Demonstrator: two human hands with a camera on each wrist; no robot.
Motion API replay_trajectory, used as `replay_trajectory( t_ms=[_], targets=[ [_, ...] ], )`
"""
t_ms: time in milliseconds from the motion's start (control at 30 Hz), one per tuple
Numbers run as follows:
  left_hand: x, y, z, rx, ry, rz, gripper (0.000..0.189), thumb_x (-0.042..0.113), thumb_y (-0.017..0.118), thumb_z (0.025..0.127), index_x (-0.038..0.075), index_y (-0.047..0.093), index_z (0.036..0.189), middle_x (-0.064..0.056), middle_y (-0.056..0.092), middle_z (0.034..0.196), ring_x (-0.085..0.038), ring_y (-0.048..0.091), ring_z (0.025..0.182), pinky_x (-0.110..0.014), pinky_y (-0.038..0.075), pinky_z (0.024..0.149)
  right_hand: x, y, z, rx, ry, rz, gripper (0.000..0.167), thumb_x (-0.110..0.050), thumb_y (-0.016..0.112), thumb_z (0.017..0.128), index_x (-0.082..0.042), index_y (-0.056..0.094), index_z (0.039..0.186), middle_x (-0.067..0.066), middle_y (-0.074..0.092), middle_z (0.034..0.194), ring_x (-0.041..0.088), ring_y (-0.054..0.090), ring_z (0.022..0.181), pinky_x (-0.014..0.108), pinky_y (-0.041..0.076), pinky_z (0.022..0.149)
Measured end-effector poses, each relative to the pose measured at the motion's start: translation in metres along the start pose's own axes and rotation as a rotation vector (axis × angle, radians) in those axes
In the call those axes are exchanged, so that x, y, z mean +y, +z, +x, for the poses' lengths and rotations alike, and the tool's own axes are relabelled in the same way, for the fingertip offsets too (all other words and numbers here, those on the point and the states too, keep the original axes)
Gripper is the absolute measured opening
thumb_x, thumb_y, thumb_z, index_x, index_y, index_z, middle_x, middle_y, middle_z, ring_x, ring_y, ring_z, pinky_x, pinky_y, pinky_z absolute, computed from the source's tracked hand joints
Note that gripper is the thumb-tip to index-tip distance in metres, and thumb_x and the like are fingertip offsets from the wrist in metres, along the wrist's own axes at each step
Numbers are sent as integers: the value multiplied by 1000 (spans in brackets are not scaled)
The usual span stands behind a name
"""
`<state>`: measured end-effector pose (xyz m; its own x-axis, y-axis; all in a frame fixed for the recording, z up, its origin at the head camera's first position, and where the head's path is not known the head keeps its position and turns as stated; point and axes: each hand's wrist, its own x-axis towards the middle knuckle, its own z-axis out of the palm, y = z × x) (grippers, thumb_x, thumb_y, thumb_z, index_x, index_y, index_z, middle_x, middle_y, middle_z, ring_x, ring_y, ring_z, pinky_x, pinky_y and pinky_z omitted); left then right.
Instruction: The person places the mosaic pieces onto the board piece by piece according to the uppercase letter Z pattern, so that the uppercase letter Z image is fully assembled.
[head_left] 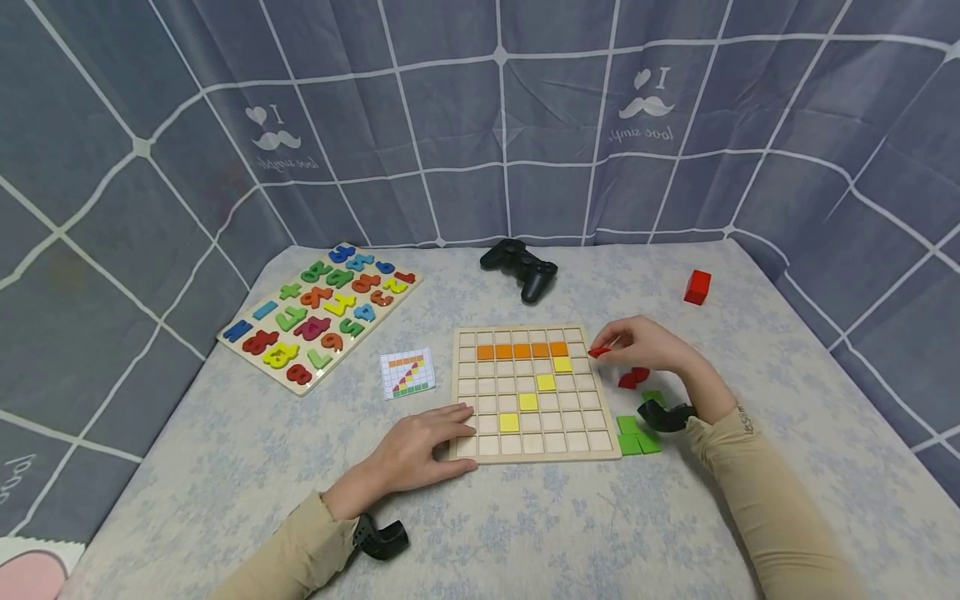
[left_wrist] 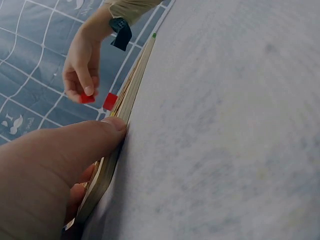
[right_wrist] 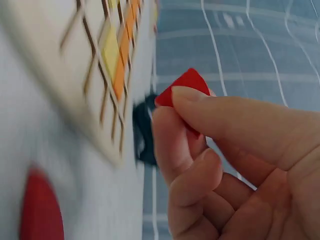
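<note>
A wooden grid board (head_left: 525,458) lies on the table with a row of orange square tiles (head_left: 522,352) and a diagonal of yellow square tiles (head_left: 528,402). My left hand (head_left: 420,446) rests at the board's left edge, fingers spread, thumb against its side in the left wrist view. Between thumb and fingertips my right hand (head_left: 645,343) pinches a small red tile (right_wrist: 187,82), held just beside the board's upper right edge. Below that hand lie more red tiles (head_left: 628,381). Several green square tiles (head_left: 639,443) sit by the board's lower right corner, one partly behind the wrist camera.
A printed pattern card (head_left: 407,373) lies left of the board. Further left is a number puzzle board (head_left: 303,387) with colourful pieces. A black game controller (head_left: 520,268) lies behind the grid board, and a red block (head_left: 697,287) stands at the back right.
</note>
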<state>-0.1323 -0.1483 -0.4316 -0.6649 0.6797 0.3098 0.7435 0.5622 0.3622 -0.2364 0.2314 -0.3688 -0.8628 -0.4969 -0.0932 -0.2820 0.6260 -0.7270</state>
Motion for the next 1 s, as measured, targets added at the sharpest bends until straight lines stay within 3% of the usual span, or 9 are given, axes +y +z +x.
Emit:
replay_trajectory(
  t_ms=[167, 433, 633, 867, 1000],
  targets=[
    [0, 0, -1, -1, -3, 0, 44, 47, 66, 84, 14, 70, 112, -7, 55, 132, -19, 50, 123, -38, 44, 97, -15, 21, 20, -47, -76, -58, 18, -10, 67, 86, -2, 69, 103, 5, 68, 92, 20, 60, 82, 35, 49, 73],
    [-1, 1, -1, -13, -10, 0, 45, 48, 66, 84, 14, 69, 113, -6, 55, 133, -18, 48, 124, -36, 43, 98, -28, 43, 47, -106, -95, -134, 12, -6, 61, 90, -4, 69, 98, 4, 69, 92, 20, 63, 85, 35, 50, 75],
    [-1, 1, 0, -10, 1, 10, 45, 48, 66, 84, 14, 69, 113, -7, 55, 132, -19, 48, 124, -36, 43, 98, -32, 48, 54, -130, -97, -197, 14, -10, 60, 92, -8, 72, 98, 3, 68, 96, 22, 63, 91, 36, 51, 81],
    [-2, 1, 1, -7, 5, 15, 45, 48, 66, 84, 14, 69, 113, -7, 55, 132, -18, 48, 124, -36, 43, 98, -30, 54, 54, -53, -134, -266, 12, -8, 64, 89, -10, 75, 94, 3, 63, 93, 20, 60, 85, 35, 50, 77],
    [-2, 2, 1, -9, 4, 13, 45, 48, 65, 84, 14, 69, 113, -7, 55, 133, -18, 48, 124, -36, 43, 98, -30, 52, 48, 3, -84, -222, 11, -10, 69, 84, -10, 73, 94, 2, 61, 88, 19, 57, 78, 35, 49, 71]
  ],
)
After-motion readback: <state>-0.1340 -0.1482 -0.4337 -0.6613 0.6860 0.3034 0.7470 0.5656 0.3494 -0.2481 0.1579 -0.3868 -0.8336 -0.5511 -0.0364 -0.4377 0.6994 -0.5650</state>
